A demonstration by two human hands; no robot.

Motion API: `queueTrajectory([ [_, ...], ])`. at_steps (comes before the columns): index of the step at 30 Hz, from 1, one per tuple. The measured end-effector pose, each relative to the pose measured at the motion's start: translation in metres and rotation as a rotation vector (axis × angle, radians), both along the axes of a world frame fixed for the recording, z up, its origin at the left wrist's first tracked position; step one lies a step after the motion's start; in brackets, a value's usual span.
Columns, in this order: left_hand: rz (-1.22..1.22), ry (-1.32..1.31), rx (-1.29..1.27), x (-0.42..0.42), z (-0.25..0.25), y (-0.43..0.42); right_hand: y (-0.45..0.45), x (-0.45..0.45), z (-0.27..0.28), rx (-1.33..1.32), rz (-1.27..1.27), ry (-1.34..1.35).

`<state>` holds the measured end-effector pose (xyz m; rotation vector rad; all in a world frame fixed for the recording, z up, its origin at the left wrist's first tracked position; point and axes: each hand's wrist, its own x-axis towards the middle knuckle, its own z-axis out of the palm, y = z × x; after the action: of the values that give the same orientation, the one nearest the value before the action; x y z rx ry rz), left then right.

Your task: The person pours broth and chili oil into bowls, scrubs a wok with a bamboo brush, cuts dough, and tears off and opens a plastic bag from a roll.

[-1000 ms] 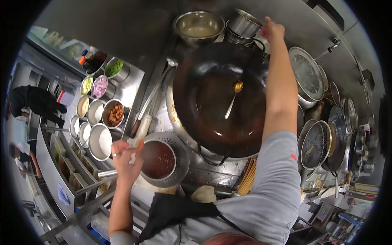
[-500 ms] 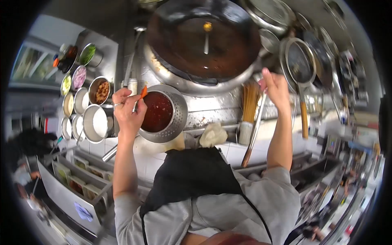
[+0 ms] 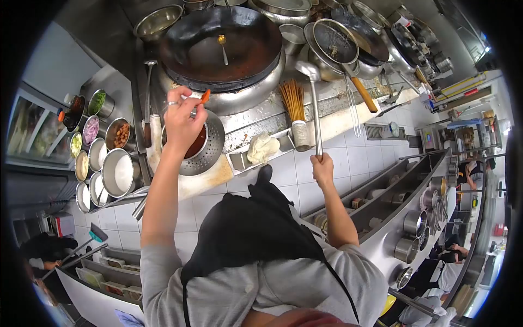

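Observation:
My left hand [image 3: 183,123] is raised over a metal pot of dark red sauce [image 3: 194,145], which sits in a perforated steel bowl [image 3: 216,136]. Its fingers pinch a small orange-tipped item [image 3: 205,96]. The sauce is partly covered by that hand. My right hand [image 3: 322,168] is wrapped round the handle end of a long metal ladle [image 3: 315,103], whose bowl end points to the stove. A large dark wok [image 3: 239,64] stands on the burner, with a small spoon [image 3: 223,48] lying in it. A bamboo brush [image 3: 295,107] is left of the ladle.
Metal containers of ingredients [image 3: 117,173] stand at the left. A cloth [image 3: 263,148] lies on the near counter edge. A strainer [image 3: 335,42] rests over pots at the back right. A shelf unit [image 3: 401,191] runs along the right. Other people are at both sides.
My right hand has come back from beyond the wok and now grips the ladle. The camera view has turned toward the right. My left hand still pinches the orange-tipped item near the sauce.

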<state>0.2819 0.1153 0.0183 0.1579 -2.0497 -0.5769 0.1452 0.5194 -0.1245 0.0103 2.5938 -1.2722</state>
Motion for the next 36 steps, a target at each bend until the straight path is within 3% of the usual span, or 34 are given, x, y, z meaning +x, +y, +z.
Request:
queueTrajectory([
  [5, -0.050, 0.047, -0.148, -0.041, 0.024, 0.004, 0.004, 0.039, 0.071, -0.460, 0.065, -0.186],
  [8, -0.064, 0.031, -0.205, -0.087, 0.031, 0.010, -0.012, 0.040, 0.156, -0.551, 0.227, -0.284],
  [11, -0.055, -0.002, -0.275, -0.138, 0.042, 0.021, -0.019, 0.013, 0.202, -0.787, 0.281, -0.515],
  [18, -0.018, -0.379, -0.339, -0.247, 0.035, 0.039, -0.007, -0.066, 0.235, -1.274, 0.292, -1.191],
  [23, 0.046, -0.417, -0.106, -0.291, 0.029, 0.048, -0.004, -0.121, 0.251, -1.509, 0.267, -1.424],
  [25, 0.034, -0.312, -0.003, -0.289, 0.039, 0.054, -0.002, -0.147, 0.257, -1.566, 0.296, -1.422],
  [28, 0.034, -0.127, -0.068, -0.274, 0.046, 0.050, -0.009, -0.200, 0.272, -1.565, 0.337, -1.301],
  [32, 0.084, -0.128, 0.239, -0.228, 0.056, 0.055, -0.050, -0.315, 0.283, -1.351, 0.381, -1.021],
  [35, 0.146, -0.109, 0.261, -0.189, 0.051, 0.051, -0.105, -0.431, 0.276, -1.151, 0.339, -0.824],
  [36, 0.186, -0.124, 0.278, -0.176, 0.049, 0.050, -0.127, -0.465, 0.271, -1.016, 0.337, -0.635],
])
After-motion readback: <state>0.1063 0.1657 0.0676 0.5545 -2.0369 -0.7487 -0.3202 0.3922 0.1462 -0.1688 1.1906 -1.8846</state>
